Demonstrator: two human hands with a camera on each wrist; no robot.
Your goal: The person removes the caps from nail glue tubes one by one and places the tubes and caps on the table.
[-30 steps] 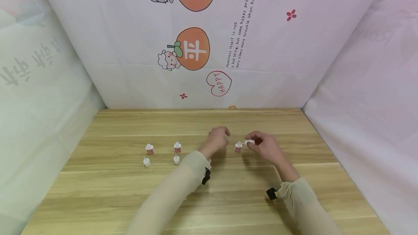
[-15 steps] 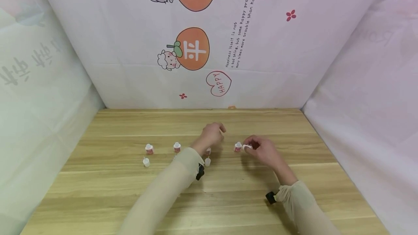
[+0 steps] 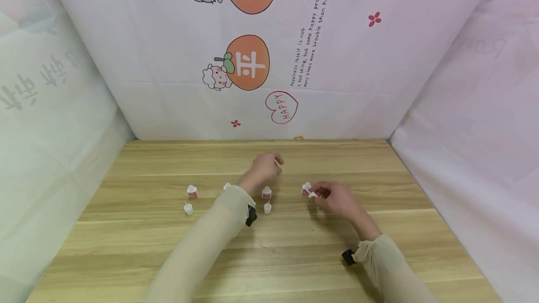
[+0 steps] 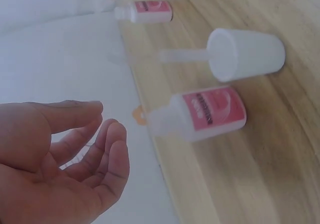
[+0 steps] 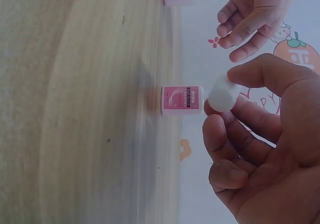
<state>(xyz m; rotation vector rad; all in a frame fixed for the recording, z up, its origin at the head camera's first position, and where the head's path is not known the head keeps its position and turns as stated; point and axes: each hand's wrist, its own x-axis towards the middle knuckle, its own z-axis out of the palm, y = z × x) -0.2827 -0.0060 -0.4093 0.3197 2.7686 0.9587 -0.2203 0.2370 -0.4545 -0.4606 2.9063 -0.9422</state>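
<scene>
My right hand pinches a white brush cap between thumb and fingers. In the head view the cap's thin brush points up and left, close in front of the rightmost small white bottle, which stands uncapped with a pink label. Whether brush and bottle touch, I cannot tell. My left hand hovers left of that bottle, fingers loosely curled around nothing. Close to it in the left wrist view are another uncapped bottle and its cap, which stands on the table brush upward.
Farther left stand an uncapped bottle and its cap. A bottle top shows beside my left forearm, which hides the rest. The wooden table is bounded by white printed cloth at the back and sides.
My left hand has drifted left and back, uncovering the third bottle and its cap. My right hand has lowered the cap toward the table's front and turned it, brush now pointing up-left.
</scene>
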